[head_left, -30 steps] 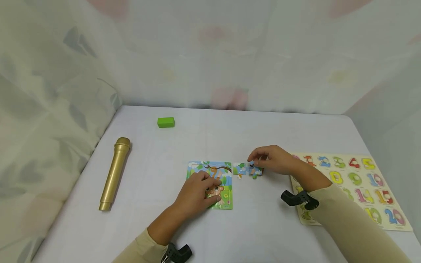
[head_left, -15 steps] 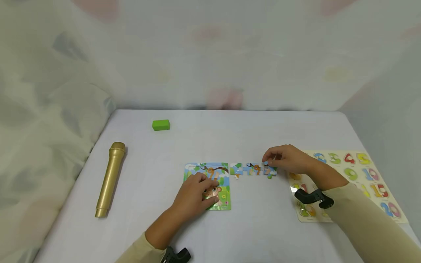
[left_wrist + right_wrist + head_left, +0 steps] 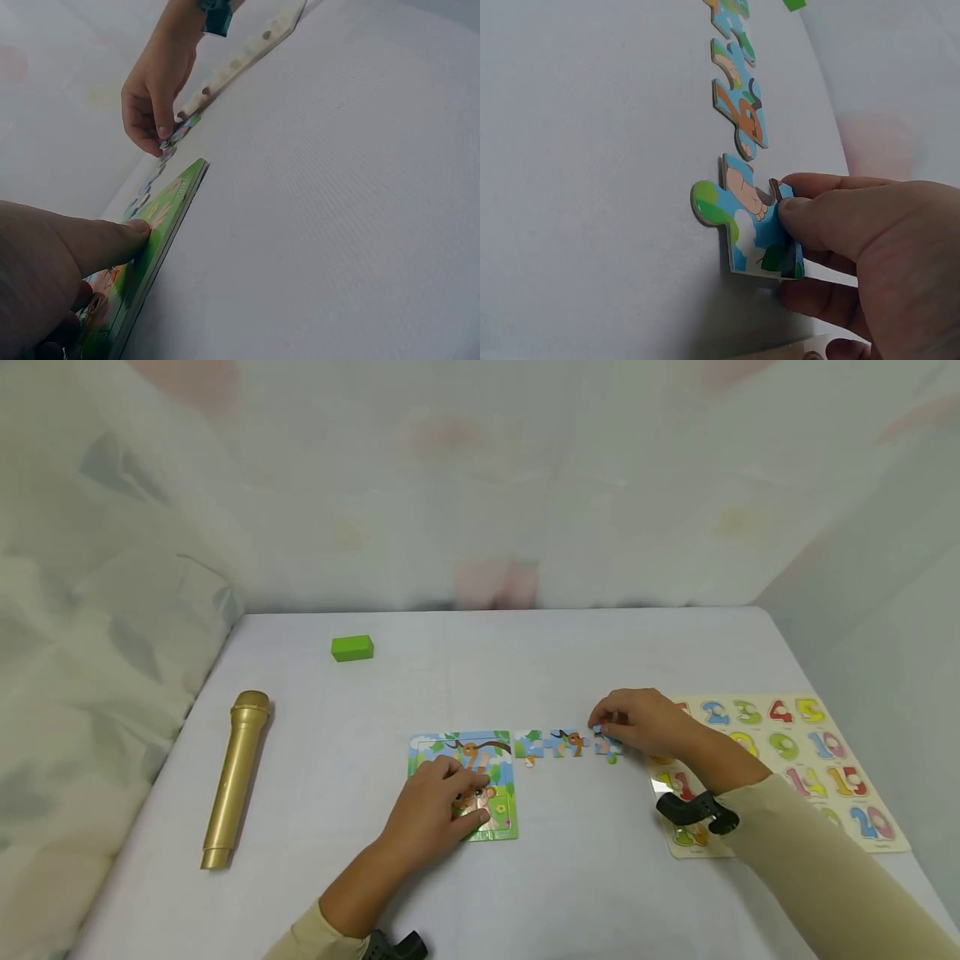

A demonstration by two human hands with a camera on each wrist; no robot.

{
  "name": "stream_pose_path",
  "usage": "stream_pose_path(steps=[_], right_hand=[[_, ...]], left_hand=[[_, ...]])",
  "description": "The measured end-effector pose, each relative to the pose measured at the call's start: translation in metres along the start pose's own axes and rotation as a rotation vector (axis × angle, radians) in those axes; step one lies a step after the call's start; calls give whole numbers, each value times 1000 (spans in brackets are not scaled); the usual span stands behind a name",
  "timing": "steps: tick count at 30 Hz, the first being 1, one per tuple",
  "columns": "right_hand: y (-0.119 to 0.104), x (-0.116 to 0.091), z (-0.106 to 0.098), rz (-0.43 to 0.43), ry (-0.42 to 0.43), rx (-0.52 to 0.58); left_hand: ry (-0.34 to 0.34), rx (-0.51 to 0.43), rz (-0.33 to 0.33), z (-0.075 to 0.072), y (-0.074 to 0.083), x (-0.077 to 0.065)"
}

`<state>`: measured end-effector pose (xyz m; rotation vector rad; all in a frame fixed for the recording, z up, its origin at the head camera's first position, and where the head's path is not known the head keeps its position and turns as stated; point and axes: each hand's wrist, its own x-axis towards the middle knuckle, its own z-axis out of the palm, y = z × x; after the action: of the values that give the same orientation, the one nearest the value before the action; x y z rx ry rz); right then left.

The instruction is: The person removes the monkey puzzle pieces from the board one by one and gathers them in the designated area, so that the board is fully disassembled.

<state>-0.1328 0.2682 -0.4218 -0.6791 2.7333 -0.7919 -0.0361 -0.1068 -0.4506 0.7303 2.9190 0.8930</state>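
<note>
My left hand (image 3: 429, 806) rests on a small picture puzzle (image 3: 507, 820) with a monkey scene and a green lower border. In the left wrist view its thumb (image 3: 112, 241) presses on the puzzle's face. My right hand (image 3: 643, 722) pinches a jigsaw piece (image 3: 742, 221) by its far edge, between thumb and fingers. That piece is blue with a rounded green tab and sits slightly tilted, close over the table. To its left, in a row, lie a piece with an orange monkey (image 3: 571, 743) and a leafy blue piece (image 3: 529, 744) beside the puzzle.
A cream number board (image 3: 780, 777) with coloured numerals lies under and beyond my right forearm. At the left lies a gold microphone (image 3: 236, 781). A green block (image 3: 352, 648) sits near the table's back edge, with a pale curtain (image 3: 480, 485) behind.
My right hand has shifted rightward with its piece, away from the puzzle, and the monkey piece now shows in between. My left hand stays on the puzzle. The head view has shifted slightly.
</note>
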Motion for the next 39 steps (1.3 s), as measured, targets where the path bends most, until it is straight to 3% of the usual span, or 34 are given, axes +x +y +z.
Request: stream_pose_path(steps=[5, 21, 39], right_hand=[[1, 1, 2, -21, 32, -63], [6, -4, 6, -72, 45, -59], [3, -6, 7, -128, 138, -71]], left_hand=[[3, -8, -1, -1, 1, -1], [4, 3, 13, 0, 2, 0], [-2, 45, 50, -7, 5, -2]])
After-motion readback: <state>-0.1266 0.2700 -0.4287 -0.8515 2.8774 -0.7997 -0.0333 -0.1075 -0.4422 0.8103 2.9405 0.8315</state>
